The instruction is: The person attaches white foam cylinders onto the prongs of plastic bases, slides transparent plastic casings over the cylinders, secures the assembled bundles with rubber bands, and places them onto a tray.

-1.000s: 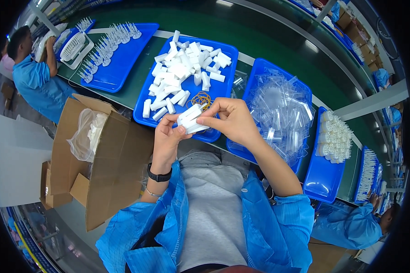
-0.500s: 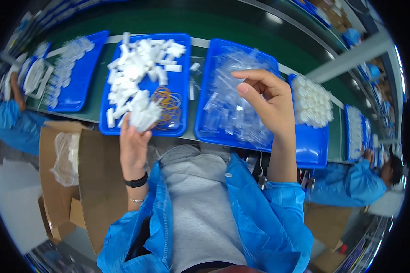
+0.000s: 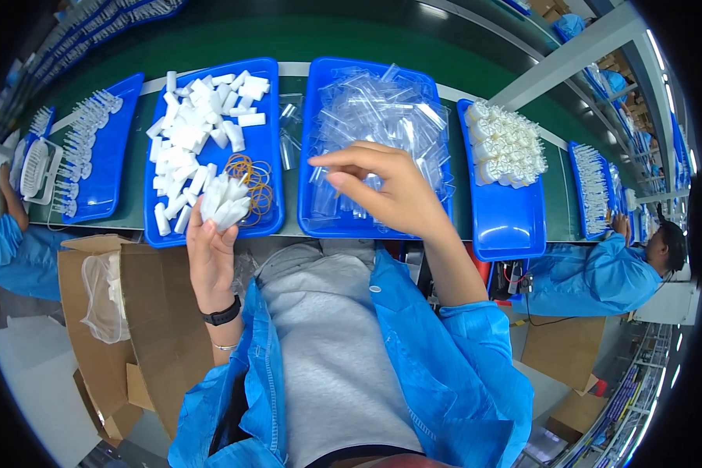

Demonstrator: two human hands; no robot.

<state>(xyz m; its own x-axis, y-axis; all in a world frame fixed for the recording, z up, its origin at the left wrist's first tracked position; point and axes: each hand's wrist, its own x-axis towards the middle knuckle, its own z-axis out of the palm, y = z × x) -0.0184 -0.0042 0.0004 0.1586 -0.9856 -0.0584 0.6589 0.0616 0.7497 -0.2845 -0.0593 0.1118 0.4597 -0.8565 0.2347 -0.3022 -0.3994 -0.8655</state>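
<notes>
Here's the white piece (image 3: 225, 203), up in my left hand (image 3: 213, 257), over the near edge of the left tray (image 3: 251, 148); my fingers are closed on its lower end, hiding that part, and I can't make out whether it's one part or several. It covers the left side of the rubber bands (image 3: 257, 204), and I can't tell if it touches them. Beyond, white blocks (image 3: 187, 140) lie heaped, the lower ones buried. Over to my right hand (image 3: 323, 170): it hangs over the middle tray (image 3: 315, 86), thumb and forefinger narrowly apart, the other fingers partly hidden, blocking some of the clear sleeves (image 3: 374, 105), whose edges blur together. Farther right, pale parts (image 3: 505, 144) crowd another tray (image 3: 510, 222). At far left, a co-worker (image 3: 19, 253) is cut off by the dark rim.
</notes>
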